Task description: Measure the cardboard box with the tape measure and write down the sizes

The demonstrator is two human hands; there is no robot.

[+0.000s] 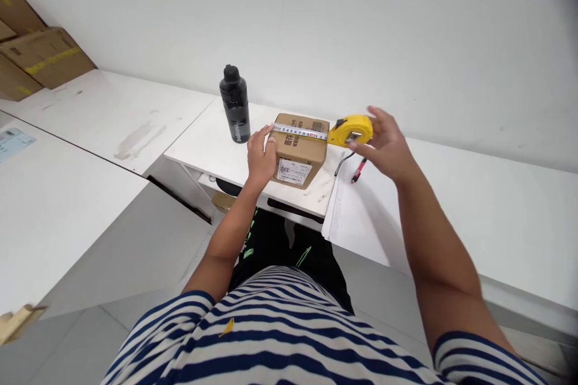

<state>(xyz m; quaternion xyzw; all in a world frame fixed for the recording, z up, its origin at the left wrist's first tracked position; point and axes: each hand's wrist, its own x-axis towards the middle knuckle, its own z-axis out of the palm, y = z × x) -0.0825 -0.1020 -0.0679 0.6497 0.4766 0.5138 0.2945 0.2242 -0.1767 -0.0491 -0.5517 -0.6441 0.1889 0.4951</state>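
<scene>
Cardboard box with a shipping label sits on the white table before you. Your right hand grips a yellow tape measure just beside the box's right side, its black strap dangling; the numbered blade stretches across the box top. Your left hand touches the box's left edge at the blade's end; whether it pinches the blade, you cannot tell. A black water bottle stands just beyond that hand. Rightward, a red-and-black pen lies on white papers. Cartons are stacked far left.
</scene>
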